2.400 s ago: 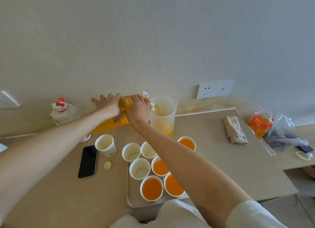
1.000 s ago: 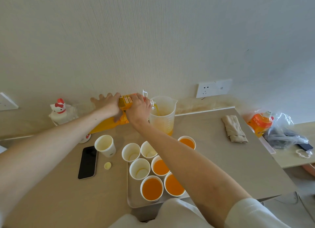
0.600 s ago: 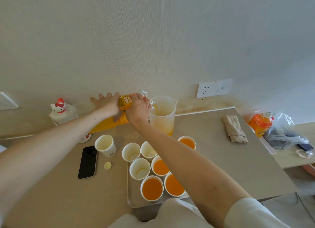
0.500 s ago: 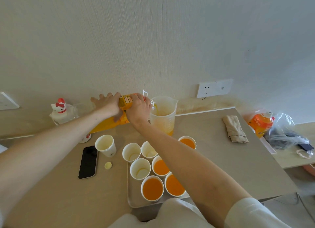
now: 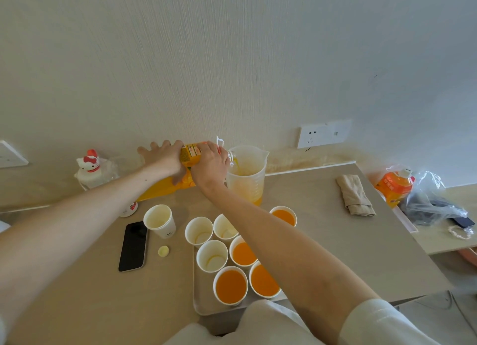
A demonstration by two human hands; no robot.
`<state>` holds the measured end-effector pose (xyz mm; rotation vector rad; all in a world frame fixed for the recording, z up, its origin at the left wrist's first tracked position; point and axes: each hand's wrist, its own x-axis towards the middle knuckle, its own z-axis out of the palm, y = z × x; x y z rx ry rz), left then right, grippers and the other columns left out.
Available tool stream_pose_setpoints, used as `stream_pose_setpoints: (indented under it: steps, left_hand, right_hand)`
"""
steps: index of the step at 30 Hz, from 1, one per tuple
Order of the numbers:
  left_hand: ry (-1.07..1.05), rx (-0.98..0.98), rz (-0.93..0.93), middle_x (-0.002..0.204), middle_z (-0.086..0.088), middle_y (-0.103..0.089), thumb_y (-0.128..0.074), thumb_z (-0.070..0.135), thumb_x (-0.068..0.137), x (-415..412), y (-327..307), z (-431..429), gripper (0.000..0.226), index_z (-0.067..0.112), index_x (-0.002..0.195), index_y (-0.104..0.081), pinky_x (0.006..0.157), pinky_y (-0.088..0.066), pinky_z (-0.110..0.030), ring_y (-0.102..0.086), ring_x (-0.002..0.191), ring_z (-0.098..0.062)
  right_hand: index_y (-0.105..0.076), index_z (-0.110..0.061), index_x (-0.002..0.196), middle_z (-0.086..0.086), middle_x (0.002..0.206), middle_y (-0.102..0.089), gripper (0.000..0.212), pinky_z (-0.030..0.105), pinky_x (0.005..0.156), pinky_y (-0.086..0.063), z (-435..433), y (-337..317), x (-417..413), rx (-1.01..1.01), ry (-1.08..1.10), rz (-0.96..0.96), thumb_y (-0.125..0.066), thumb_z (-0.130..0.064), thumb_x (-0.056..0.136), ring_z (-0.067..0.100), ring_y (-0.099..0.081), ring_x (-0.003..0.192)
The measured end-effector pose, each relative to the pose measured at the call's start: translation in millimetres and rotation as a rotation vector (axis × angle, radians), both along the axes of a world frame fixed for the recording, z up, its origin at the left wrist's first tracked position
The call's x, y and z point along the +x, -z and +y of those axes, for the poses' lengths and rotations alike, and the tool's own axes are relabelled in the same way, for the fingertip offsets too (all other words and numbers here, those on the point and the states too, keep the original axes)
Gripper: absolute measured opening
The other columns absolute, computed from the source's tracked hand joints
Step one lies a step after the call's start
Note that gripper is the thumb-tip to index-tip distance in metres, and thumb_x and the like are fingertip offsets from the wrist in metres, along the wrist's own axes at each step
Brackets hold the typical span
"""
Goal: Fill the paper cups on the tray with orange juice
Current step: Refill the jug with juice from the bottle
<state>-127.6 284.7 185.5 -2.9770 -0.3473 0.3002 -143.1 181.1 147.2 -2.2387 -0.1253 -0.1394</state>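
Note:
An orange juice bottle (image 5: 165, 187) lies tipped toward the right, its mouth over a clear measuring jug (image 5: 246, 175), and juice runs into the jug. My left hand (image 5: 162, 159) lies over the bottle's body with spread fingers. My right hand (image 5: 210, 164) grips the bottle near its neck. Below them stands a grey tray (image 5: 202, 301) with paper cups. Three of those cups hold juice, such as one at the front (image 5: 230, 285). Three cups on the tray look empty, such as the middle left one (image 5: 212, 256).
One filled cup (image 5: 283, 215) and one empty cup (image 5: 158, 219) stand on the table off the tray. A black phone (image 5: 133, 246) and a yellow cap (image 5: 163, 251) lie left of the tray. A folded cloth (image 5: 355, 195) and a second juice bottle (image 5: 393, 187) sit at the right.
Nothing has clearly moved. Both hands keep the bottle tipped over the jug, and juice keeps running in.

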Motion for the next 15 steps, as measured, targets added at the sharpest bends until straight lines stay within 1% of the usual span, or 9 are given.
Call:
stream_pose_setpoints:
  steps: [5, 9, 15]
  left_hand:
    - [-0.001, 0.008, 0.002, 0.136, -0.008, -0.041, -0.082, 0.018, 0.059, -0.7, -1.2, -1.5, 0.096, 0.026, 0.140, -0.031, 0.105, -0.025, -0.057, -0.030, 0.131, -0.038]
    - [-0.003, 0.000, 0.003, 0.136, -0.008, -0.041, -0.082, 0.018, 0.059, -1.4, -2.2, -2.1, 0.097, 0.027, 0.141, -0.030, 0.106, -0.025, -0.058, -0.030, 0.131, -0.038]
    - [-0.002, 0.008, 0.000, 0.136, -0.007, -0.041, -0.082, 0.019, 0.060, -2.5, -2.8, -3.8, 0.096, 0.027, 0.141, -0.031, 0.106, -0.025, -0.058, -0.031, 0.131, -0.037]
  right_hand:
    - [-0.056, -0.014, 0.130, 0.004, 0.141, -0.049, 0.048, 0.044, 0.115, -0.017, -0.7, 0.8, 0.4, 0.001, -0.001, -0.001, -0.053, -0.005, 0.084, 0.036, -0.027, 0.137]
    - [-0.057, -0.015, 0.129, 0.004, 0.140, -0.050, 0.047, 0.045, 0.114, -0.020, -0.5, 1.1, 1.1, -0.005, 0.005, -0.012, -0.054, -0.007, 0.083, 0.036, -0.030, 0.135]
    - [-0.056, -0.015, 0.130, 0.003, 0.141, -0.049, 0.049, 0.045, 0.115, -0.018, -1.7, 0.1, 0.7, 0.005, 0.004, -0.004, -0.052, -0.005, 0.083, 0.035, -0.028, 0.137]
